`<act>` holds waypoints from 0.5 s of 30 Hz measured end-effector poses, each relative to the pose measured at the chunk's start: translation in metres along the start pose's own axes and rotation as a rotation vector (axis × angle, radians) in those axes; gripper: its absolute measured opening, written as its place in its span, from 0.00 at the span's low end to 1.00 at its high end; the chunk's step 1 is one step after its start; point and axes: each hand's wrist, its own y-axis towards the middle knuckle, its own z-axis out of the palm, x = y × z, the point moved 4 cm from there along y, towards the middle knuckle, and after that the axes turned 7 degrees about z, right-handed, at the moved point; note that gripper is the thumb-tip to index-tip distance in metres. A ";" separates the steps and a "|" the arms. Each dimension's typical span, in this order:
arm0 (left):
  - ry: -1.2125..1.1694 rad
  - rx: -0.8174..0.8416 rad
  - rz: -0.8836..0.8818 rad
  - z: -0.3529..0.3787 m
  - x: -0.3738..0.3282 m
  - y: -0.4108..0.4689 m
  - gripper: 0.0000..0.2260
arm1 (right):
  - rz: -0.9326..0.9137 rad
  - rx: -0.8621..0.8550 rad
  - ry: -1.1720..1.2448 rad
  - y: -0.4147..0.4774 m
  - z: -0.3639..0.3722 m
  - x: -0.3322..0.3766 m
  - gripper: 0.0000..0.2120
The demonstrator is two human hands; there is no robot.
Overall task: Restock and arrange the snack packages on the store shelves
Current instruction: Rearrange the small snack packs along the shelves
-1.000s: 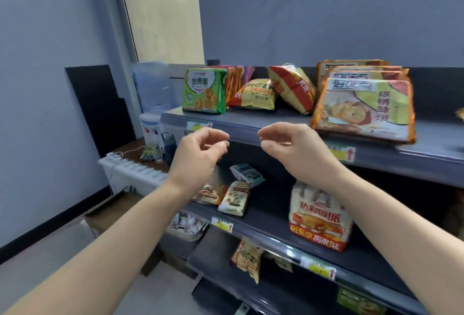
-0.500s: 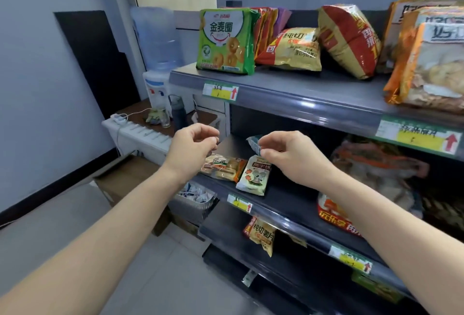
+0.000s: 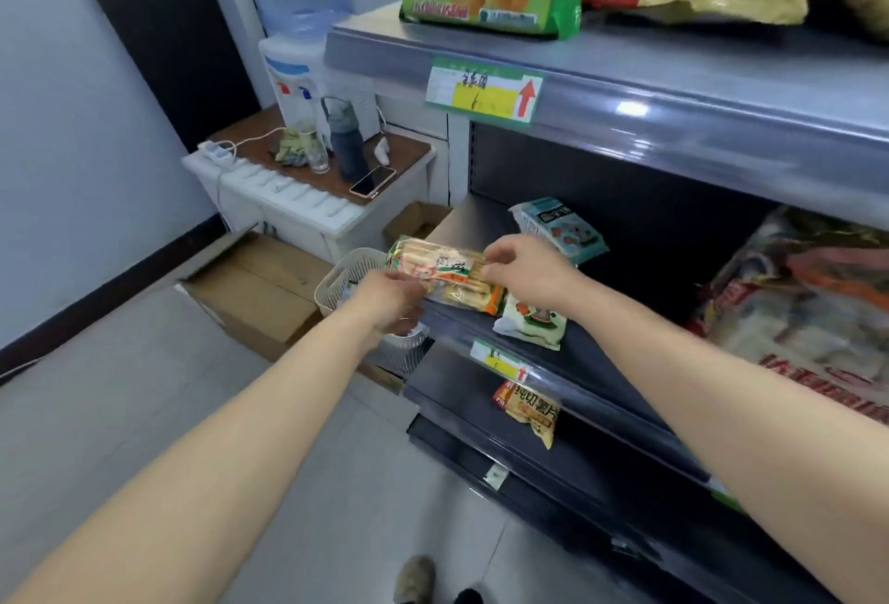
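Clear-wrapped biscuit pack (image 3: 440, 274) is held at the middle shelf's (image 3: 577, 363) front left corner, its long axis running along the front edge. Left hand (image 3: 389, 302) pinches the outer end and right hand (image 3: 529, 274) pinches the inner end.

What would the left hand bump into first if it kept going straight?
The biscuit packet that the left hand grips; behind that, probably the teal packet, though depth is unclear.
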 end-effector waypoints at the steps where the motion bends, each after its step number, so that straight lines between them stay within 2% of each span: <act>1: 0.026 0.002 -0.012 -0.002 0.003 0.013 0.09 | 0.042 0.005 -0.001 0.011 0.008 -0.001 0.15; 4: 0.101 -0.019 -0.022 -0.016 0.008 0.051 0.07 | 0.145 0.043 -0.008 0.041 0.030 -0.004 0.17; 9: 0.164 0.059 -0.090 -0.035 0.016 0.105 0.02 | 0.288 0.046 -0.002 0.087 0.052 0.000 0.19; 12: 0.277 0.024 -0.014 -0.037 0.019 0.132 0.01 | 0.437 0.018 0.016 0.108 0.063 -0.007 0.15; 15: 0.456 0.045 0.131 -0.036 0.017 0.159 0.09 | 0.552 0.051 0.112 0.118 0.080 -0.018 0.12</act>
